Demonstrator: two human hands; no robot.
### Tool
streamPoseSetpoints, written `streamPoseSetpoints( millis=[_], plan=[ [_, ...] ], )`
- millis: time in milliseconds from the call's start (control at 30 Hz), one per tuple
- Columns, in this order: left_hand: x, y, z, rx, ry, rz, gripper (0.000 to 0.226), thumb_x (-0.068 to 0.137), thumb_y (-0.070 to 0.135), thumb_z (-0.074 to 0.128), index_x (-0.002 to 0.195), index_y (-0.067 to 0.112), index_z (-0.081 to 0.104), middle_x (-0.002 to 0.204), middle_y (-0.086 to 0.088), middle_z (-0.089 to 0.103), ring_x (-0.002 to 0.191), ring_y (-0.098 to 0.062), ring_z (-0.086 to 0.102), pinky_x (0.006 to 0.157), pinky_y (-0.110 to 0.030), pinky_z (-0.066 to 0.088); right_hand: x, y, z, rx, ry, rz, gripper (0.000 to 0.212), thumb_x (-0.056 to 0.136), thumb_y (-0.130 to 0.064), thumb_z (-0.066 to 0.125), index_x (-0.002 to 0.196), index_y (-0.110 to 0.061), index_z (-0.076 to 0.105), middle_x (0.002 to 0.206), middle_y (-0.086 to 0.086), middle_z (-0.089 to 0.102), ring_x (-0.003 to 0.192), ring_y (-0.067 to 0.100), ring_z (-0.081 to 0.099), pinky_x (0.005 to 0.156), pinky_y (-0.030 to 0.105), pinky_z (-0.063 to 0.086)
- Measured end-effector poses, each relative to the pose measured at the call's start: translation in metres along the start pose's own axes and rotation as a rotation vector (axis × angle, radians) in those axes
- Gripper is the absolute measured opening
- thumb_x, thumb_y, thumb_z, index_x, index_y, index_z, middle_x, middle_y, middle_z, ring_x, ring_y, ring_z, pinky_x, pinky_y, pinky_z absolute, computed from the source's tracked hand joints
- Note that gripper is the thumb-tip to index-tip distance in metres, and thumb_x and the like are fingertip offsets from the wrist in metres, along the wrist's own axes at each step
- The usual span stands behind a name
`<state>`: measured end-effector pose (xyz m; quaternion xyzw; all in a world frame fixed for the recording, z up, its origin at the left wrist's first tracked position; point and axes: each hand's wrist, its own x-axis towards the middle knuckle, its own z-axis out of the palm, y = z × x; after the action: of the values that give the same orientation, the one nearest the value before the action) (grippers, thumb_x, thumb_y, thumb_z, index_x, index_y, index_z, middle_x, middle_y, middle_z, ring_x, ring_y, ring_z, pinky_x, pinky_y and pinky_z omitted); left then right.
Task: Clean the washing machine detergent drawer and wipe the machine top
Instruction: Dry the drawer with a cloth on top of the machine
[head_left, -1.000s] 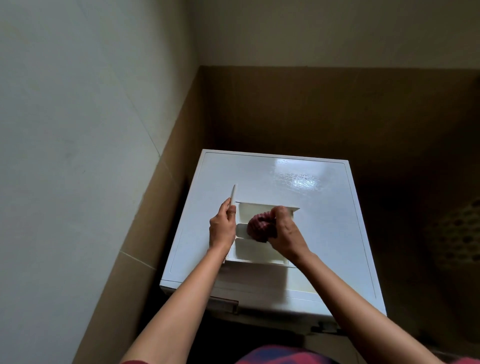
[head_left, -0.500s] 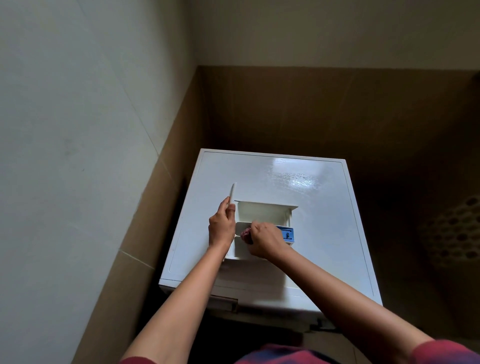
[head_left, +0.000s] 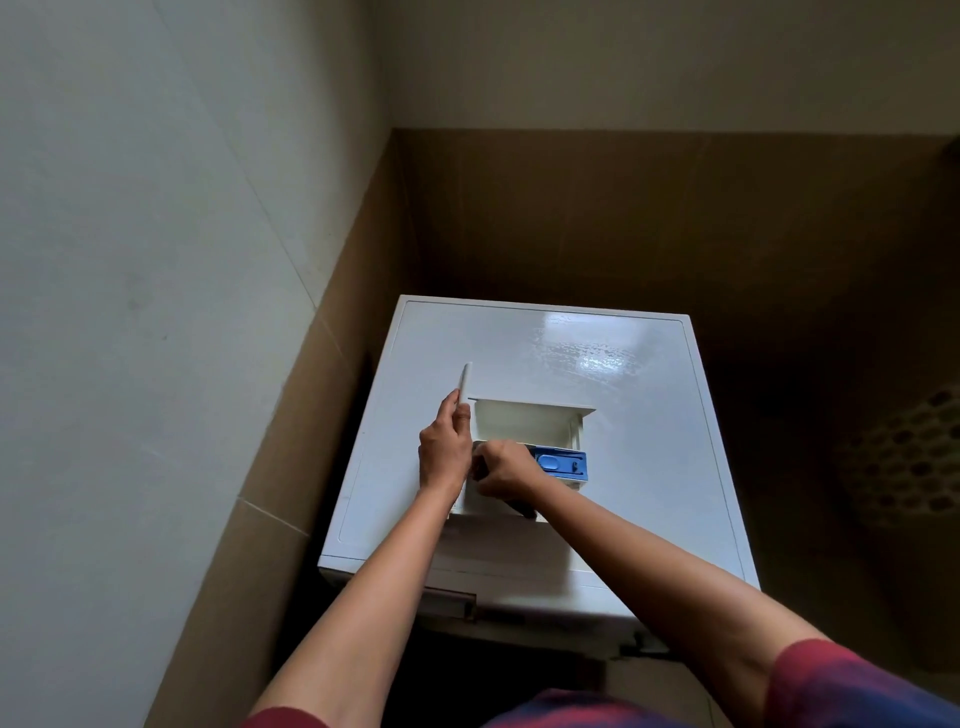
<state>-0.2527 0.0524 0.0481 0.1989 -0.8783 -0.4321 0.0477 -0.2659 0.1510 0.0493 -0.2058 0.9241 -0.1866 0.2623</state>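
machine top (head_left: 597, 415): white, glossy, mid-frame; glare patch twd its upper right.
detergent drawer (head_left: 524, 421): white, out of the machine, lying flat on the machine top just left of frame centre; far compartment open to view, nothing seen in it.
blue insert (head_left: 561, 462): in the drawer's right part, just right of the R hand.
L hand (head_left: 444, 452): at the drawer's left end; grip closed on the drawer's thin white front panel (head_left: 464, 384), which stands upright; thumb lies up along the panel.
R hand (head_left: 506, 470): down inside the drawer, knuckles up; grip clenched round a cloth (head_left: 480, 469). Only a dark sliver shows betw the 2 hands, the rest is hidden under the fingers.
hands: close together, nearly touching at the drawer's left side.
forearms: both bare, come up from the bottom of the frame; their shadow falls on the near part of the machine top.
sleeve (head_left: 841, 686): red-blue, lower right corner.
wall (head_left: 156, 260): pale tiles, left of frame; brown tile band behind the machine & at lower left.
basket (head_left: 904, 467): perforated, dim, at the right edge, apart from the machine.
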Motion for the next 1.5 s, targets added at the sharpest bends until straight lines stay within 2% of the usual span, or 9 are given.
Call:
streamPoseSetpoints(
  millis=[200,333,500,633,733,1067,1233,1333,1500],
  plan=[
    [0.002,-0.001,0.0,0.016,0.005,-0.032,0.041,0.102,0.037,0.036,0.137,0.02,0.048,0.114,-0.018,0.066,0.104,-0.038,0.06,0.085,-0.044,0.051,-0.012,0.012,-0.016,0.238,-0.05,-0.08,0.018,0.072,-0.002,0.062,0.086,-0.012,0.062,0.078,0.006,0.06,0.073,0.022,0.053,0.063,0.028,0.037],
    [0.001,-0.001,0.0,0.009,-0.004,-0.04,0.041,0.102,0.037,0.036,0.137,0.021,0.048,0.113,-0.016,0.067,0.102,-0.037,0.06,0.084,-0.045,0.051,-0.02,0.019,-0.016,-0.194,-0.075,-0.076,0.028,0.076,-0.013,0.065,0.103,-0.014,0.062,0.101,0.008,0.067,0.096,0.028,0.06,0.073,0.033,0.048],
    [0.0,-0.002,-0.002,0.015,0.001,-0.027,0.041,0.102,0.037,0.035,0.138,0.021,0.048,0.116,-0.014,0.067,0.103,-0.035,0.061,0.083,-0.043,0.05,-0.011,0.015,-0.004,-0.364,-0.084,0.035,0.03,0.077,-0.016,0.066,0.063,-0.022,0.04,0.098,0.004,0.068,0.094,0.025,0.063,0.064,0.027,0.04],
    [0.0,0.0,-0.001,0.013,0.008,-0.011,0.041,0.102,0.036,0.035,0.138,0.019,0.048,0.116,-0.015,0.067,0.101,-0.034,0.062,0.082,-0.043,0.051,0.003,0.007,0.002,-0.288,-0.043,0.068,0.006,0.088,-0.024,0.056,0.09,-0.021,0.061,0.106,0.008,0.067,0.1,0.028,0.061,0.073,0.029,0.041],
    [0.0,0.0,-0.001,0.002,0.004,-0.019,0.041,0.102,0.035,0.036,0.138,0.019,0.048,0.115,-0.015,0.067,0.099,-0.033,0.063,0.083,-0.044,0.054,0.008,0.003,0.009,-0.23,0.021,0.094,0.022,0.091,-0.028,0.052,0.106,-0.014,0.06,0.107,0.012,0.066,0.102,0.033,0.06,0.076,0.032,0.042],
    [0.001,0.0,0.0,-0.009,0.014,-0.005,0.04,0.102,0.033,0.037,0.136,0.016,0.05,0.11,-0.019,0.067,0.097,-0.035,0.063,0.078,-0.043,0.051,-0.012,0.011,0.012,0.277,0.245,0.084,0.027,0.079,-0.011,0.058,0.102,-0.015,0.072,0.09,0.011,0.072,0.084,0.028,0.063,0.066,0.028,0.038],
    [0.0,0.0,0.0,-0.024,0.016,-0.007,0.039,0.102,0.033,0.037,0.135,0.017,0.051,0.109,-0.018,0.067,0.096,-0.035,0.062,0.079,-0.043,0.052,-0.039,0.028,-0.002,0.602,0.237,0.008,0.007,0.075,-0.003,0.06,0.082,-0.002,0.063,0.063,0.003,0.051,0.061,0.016,0.044,0.061,0.029,0.035],
    [0.0,-0.001,0.0,-0.018,0.016,0.001,0.039,0.102,0.032,0.037,0.135,0.016,0.051,0.107,-0.018,0.068,0.096,-0.036,0.062,0.078,-0.042,0.051,-0.063,0.025,0.019,0.405,0.522,0.069,0.021,0.08,-0.015,0.064,0.1,-0.013,0.065,0.089,0.004,0.064,0.077,0.019,0.057,0.069,0.029,0.045],
    [0.0,-0.002,0.0,-0.029,0.017,-0.007,0.038,0.102,0.032,0.038,0.134,0.016,0.052,0.109,-0.017,0.068,0.098,-0.036,0.061,0.078,-0.039,0.048,-0.069,0.004,0.059,0.019,0.506,0.121,0.046,0.091,-0.024,0.049,0.133,-0.007,0.048,0.13,0.019,0.051,0.116,0.034,0.051,0.099,0.039,0.042]
  ],
)
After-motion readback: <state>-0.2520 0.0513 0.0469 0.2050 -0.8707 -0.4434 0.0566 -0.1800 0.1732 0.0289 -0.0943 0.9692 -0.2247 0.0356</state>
